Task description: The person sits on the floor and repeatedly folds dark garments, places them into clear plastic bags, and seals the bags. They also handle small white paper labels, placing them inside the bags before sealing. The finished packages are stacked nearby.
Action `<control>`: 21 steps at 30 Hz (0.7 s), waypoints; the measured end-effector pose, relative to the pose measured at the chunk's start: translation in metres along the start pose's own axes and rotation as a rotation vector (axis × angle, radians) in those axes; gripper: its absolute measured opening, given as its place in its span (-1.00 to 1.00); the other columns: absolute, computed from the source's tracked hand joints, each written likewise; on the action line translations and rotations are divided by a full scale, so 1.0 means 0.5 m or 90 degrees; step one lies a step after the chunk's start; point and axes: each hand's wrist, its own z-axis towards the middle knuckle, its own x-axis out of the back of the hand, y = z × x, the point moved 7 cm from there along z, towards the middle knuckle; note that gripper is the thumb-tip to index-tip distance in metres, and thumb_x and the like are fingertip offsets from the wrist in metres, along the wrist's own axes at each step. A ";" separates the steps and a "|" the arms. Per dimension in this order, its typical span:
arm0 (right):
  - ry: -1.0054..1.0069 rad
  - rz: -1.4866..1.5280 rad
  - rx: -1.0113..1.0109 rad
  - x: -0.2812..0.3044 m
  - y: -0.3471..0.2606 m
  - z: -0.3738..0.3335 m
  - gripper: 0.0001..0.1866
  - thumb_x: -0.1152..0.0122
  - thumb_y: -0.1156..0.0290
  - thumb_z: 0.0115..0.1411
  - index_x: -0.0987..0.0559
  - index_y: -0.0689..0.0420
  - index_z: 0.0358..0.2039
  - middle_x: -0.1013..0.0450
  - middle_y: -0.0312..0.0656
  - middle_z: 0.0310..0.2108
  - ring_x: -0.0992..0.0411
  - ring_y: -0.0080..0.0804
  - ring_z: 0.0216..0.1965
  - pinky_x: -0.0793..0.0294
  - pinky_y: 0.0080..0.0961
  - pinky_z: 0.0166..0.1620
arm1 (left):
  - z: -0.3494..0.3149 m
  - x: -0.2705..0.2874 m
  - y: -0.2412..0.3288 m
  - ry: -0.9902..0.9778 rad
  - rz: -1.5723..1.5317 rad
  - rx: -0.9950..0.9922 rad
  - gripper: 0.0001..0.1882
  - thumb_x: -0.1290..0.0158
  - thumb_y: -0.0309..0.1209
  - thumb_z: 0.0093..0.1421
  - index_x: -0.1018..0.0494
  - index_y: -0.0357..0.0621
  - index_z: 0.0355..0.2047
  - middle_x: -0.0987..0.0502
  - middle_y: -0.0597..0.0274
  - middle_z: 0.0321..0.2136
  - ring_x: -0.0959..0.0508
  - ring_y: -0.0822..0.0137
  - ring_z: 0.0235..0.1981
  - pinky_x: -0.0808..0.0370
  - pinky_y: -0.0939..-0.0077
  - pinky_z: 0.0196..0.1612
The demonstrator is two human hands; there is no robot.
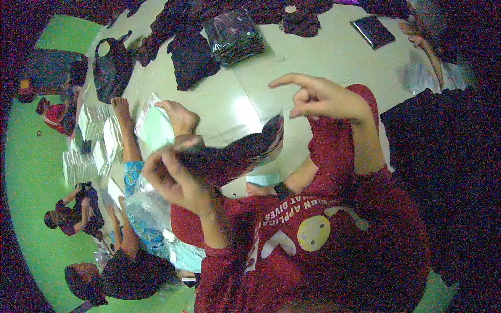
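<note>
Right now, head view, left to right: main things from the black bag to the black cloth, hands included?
Black bag, left hand, plastic-wrapped dark item, right hand, flat dark packet, black cloth

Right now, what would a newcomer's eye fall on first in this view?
Probably the right hand, raised above the centre with its index finger stretched out, and the blurred left hand by the left end of a dark bundle, apparently in clear plastic. Next comes the round yellow print on the dark red shirt, low in the view. A large heap of black cloth fills the right side.
</note>
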 end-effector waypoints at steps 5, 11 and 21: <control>0.025 0.002 0.006 -0.028 -0.030 -0.002 -0.57 -0.03 0.41 0.09 -0.24 0.13 -0.01 -0.13 -0.49 -0.76 -0.06 -0.76 -0.70 -0.03 -0.75 -0.64 | -0.034 0.009 0.071 0.093 0.192 -0.134 -0.86 0.17 -0.42 0.19 -0.16 -0.24 -0.38 -0.32 0.12 -0.57 -0.44 0.28 -0.58 -0.48 0.47 -0.45; 0.114 -0.040 0.062 -0.034 -0.030 0.024 -0.82 0.07 0.38 0.17 -0.30 0.11 -0.21 -0.11 -0.46 -0.77 -0.04 -0.73 -0.71 -0.01 -0.72 -0.64 | -0.028 -0.001 0.060 0.078 0.178 -0.146 -0.85 0.17 -0.42 0.19 -0.15 -0.26 -0.39 -0.32 0.13 -0.55 -0.43 0.28 -0.58 -0.49 0.43 -0.46; 0.092 -0.015 0.027 -0.042 -0.009 0.054 -0.77 0.13 0.40 0.19 -0.24 0.12 -0.13 -0.09 -0.48 -0.77 -0.02 -0.73 -0.72 0.02 -0.72 -0.64 | -0.021 0.004 0.046 0.056 0.162 -0.142 -0.85 0.18 -0.43 0.20 -0.12 -0.24 -0.34 -0.30 0.10 -0.51 -0.43 0.25 -0.57 -0.49 0.39 -0.46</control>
